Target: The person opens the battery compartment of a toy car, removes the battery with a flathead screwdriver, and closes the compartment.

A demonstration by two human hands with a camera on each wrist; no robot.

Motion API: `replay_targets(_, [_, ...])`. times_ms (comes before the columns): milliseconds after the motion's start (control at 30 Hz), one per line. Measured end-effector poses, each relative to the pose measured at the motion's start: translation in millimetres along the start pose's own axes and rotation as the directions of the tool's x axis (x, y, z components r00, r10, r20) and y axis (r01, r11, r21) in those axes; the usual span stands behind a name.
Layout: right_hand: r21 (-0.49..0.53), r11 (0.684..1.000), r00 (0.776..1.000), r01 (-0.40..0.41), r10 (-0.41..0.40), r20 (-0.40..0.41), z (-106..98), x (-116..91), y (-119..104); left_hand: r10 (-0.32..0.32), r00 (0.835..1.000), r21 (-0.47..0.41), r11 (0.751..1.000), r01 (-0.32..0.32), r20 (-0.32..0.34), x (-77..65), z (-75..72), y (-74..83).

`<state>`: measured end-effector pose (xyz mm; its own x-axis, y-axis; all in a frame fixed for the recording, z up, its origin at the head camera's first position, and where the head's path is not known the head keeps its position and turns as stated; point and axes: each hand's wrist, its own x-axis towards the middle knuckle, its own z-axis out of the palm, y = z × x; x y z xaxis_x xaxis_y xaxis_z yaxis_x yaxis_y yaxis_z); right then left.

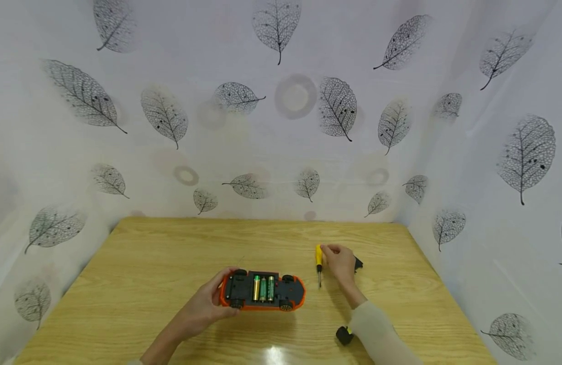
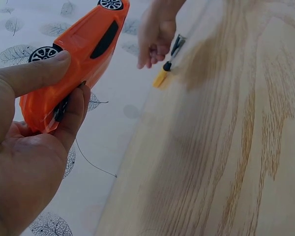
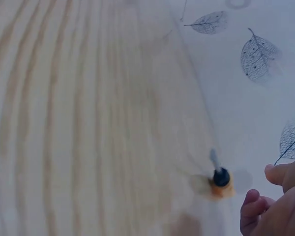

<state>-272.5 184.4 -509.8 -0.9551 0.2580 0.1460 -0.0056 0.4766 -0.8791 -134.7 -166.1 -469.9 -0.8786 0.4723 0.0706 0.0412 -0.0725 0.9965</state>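
An orange toy car (image 1: 261, 291) is held up by my left hand (image 1: 207, 306), which grips its rear end between thumb and fingers. Its dark underside faces me in the head view, where several green-and-gold batteries (image 1: 263, 289) lie in a bare compartment. In the left wrist view the car's orange body (image 2: 83, 54) and two wheels show. My right hand (image 1: 339, 262) hovers beside a yellow-handled screwdriver (image 1: 319, 258). The right wrist view shows a gap between its bent fingers and the screwdriver (image 3: 221, 179). Nothing is seen in that hand.
A small black part (image 1: 358, 263) lies partly hidden behind my right hand. A black object with a yellow-green bit (image 1: 344, 335) rests near my right sleeve. The wooden table (image 1: 171, 243) meets a white leaf-patterned cloth (image 1: 244, 142) at its back and sides.
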Motion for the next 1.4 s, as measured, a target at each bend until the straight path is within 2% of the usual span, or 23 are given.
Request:
replay_targets(133, [0.07,0.997,0.999,0.032,-0.033,0.016,-7,-3,-8,-0.004,1.0,-0.004,1.0,0.004,0.002,0.6,0.3,0.5])
replay_targets(300, [0.12,0.989,0.992,0.081,-0.091,0.085,-12,-14,-24,-0.007,1.0,0.0,1.0,0.007,0.002,1.1,1.0,1.1])
replay_targets(567, [0.14,0.971,0.958,0.196,-0.22,0.182,-12,-40,-56,-0.008,1.0,0.007,1.0,0.008,0.004,2.1,3.3,1.7])
replay_targets(667, [0.18,0.952,0.928,0.248,-0.287,0.239,-11,-50,-66,-0.011,1.0,0.01,1.0,0.011,0.008,2.4,4.0,1.8])
replay_targets(867, [0.215,0.912,0.833,0.35,-0.408,0.375,-5,-66,-83,-0.012,1.0,0.004,1.0,0.012,0.007,3.3,5.1,1.4])
replay_targets(967, [0.202,0.896,0.796,0.396,-0.445,0.411,-2,-73,-89,-0.009,1.0,0.008,1.0,0.009,0.006,3.6,5.5,0.7])
replay_targets(1167, [0.174,0.868,0.745,0.465,-0.49,0.452,6,-82,-96,-0.006,1.0,0.027,1.0,0.006,0.007,3.5,6.2,-0.7])
replay_targets(1400, [0.157,0.832,0.703,0.532,-0.538,0.466,11,-88,-99,-0.012,1.0,0.033,0.999,0.012,0.009,4.5,5.7,-1.4])
